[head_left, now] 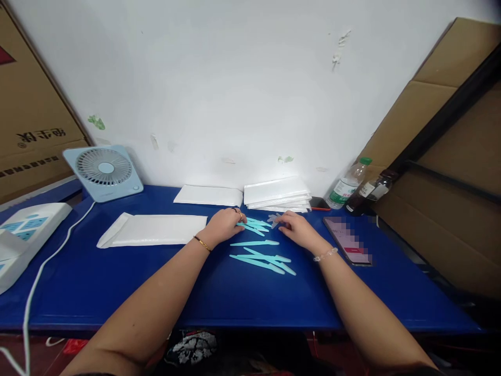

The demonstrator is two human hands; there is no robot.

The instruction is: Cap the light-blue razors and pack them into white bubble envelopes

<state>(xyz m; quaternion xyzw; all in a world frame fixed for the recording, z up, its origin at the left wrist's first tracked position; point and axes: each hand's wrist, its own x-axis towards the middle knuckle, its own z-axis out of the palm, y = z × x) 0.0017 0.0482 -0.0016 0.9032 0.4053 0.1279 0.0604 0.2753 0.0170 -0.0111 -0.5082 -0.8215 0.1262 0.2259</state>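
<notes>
Several turquoise sticks with pale tips lie loosely crossed on the blue table, and a single one lies just above them. At a further bunch of turquoise sticks, my left hand has its fingers curled over the left ends; the exact hold is hard to see. My right hand has thumb and fingers bent at small translucent pieces right of that bunch. Whether it grips one is too small to tell. Beside my left wrist lies an open white padded envelope.
White envelopes lie by the wall, one alone and a stack. A phone and two bottles stand or lie right. A blue fan, cable and white power strip are left.
</notes>
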